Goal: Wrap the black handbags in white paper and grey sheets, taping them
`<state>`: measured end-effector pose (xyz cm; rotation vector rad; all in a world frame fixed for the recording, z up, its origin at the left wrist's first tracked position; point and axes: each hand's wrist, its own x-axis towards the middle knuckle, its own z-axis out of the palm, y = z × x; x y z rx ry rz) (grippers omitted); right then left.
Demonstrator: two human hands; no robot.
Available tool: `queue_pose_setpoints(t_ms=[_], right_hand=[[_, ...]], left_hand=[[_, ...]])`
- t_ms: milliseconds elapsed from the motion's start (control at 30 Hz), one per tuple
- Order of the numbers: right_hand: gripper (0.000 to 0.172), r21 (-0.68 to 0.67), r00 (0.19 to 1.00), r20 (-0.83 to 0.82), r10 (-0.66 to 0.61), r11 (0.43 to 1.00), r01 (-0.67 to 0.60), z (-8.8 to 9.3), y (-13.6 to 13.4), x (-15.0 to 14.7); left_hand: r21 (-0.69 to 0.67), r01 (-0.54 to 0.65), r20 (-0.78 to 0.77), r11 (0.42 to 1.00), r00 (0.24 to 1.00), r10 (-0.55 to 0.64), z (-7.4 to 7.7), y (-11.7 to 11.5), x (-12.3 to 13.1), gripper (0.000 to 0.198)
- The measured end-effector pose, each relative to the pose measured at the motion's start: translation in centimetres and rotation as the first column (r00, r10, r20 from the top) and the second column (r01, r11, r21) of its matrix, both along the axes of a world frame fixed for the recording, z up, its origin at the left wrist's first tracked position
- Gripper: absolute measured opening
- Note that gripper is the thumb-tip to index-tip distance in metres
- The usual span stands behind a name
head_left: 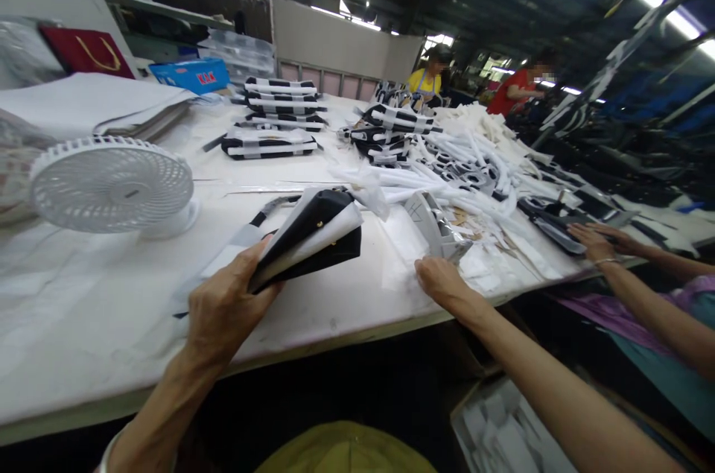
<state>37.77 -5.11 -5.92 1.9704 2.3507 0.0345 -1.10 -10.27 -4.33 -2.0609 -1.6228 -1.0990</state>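
Note:
My left hand (226,309) is closed around one end of a flat black handbag (304,235), lifted and tilted over the table, with white lining sheet between its black panels and small gold-coloured studs. A black-and-white wrapped strap (246,235) lies behind it on the tabletop. My right hand (441,279) is closed beside a grey tape dispenser (429,223) that stands on the table. What its fingers pinch, if anything, is hidden. White sheet (399,235) lies just left of the dispenser.
A white fan (112,186) stands at left on the white table (329,309). Wrapped bags (271,145) are stacked behind; straps and scraps (469,160) heap to the right. A co-worker's hands (597,242) work at far right. Below is a box of white scraps (508,428).

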Motion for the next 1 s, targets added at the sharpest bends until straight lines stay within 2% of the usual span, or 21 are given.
queue_pose_setpoints(t_ms=[100, 233, 367, 567, 700, 833, 1000], right_hand=[[0.014, -0.125, 0.998, 0.052, -0.044, 0.991, 0.050, 0.7, 0.6, 0.4], [0.027, -0.176, 0.995, 0.084, -0.044, 0.983, 0.059, 1.3, 1.0, 0.3], [0.024, -0.157, 0.989, 0.136, -0.051, 0.985, 0.073, 0.8, 0.5, -0.8], [0.031, -0.120, 0.988, 0.144, -0.060, 0.990, 0.077, 0.4, -0.2, -1.6], [0.029, -0.112, 0.987, 0.124, -0.105, 0.987, 0.119, 1.5, 0.1, -1.0], [0.026, -0.040, 0.986, 0.059, -0.153, 0.987, 0.156, 3.2, 0.1, -1.0], [0.022, -0.028, 0.992, -0.019, -0.126, 0.992, 0.125, 4.4, -0.4, -1.5]], left_hand=[[0.004, 0.007, 0.024, 1.000, 1.000, -0.007, -0.2, 0.1, 0.0, 0.044], [-0.007, 0.011, 0.046, 1.000, 0.999, -0.011, -0.2, 0.0, 0.0, 0.047], [-0.014, 0.004, 0.043, 1.000, 0.999, -0.003, -0.2, 0.0, 0.0, 0.048], [-0.030, 0.005, 0.051, 1.000, 0.999, -0.003, -0.1, -0.1, 0.0, 0.050], [-0.010, -0.013, 0.046, 1.000, 0.999, 0.013, -0.1, -0.1, 0.0, 0.049], [-0.017, -0.018, 0.045, 1.000, 0.999, 0.019, -0.2, 0.0, -0.1, 0.049], [-0.018, -0.019, 0.041, 1.000, 0.999, 0.019, -0.1, 0.0, 0.0, 0.050]])
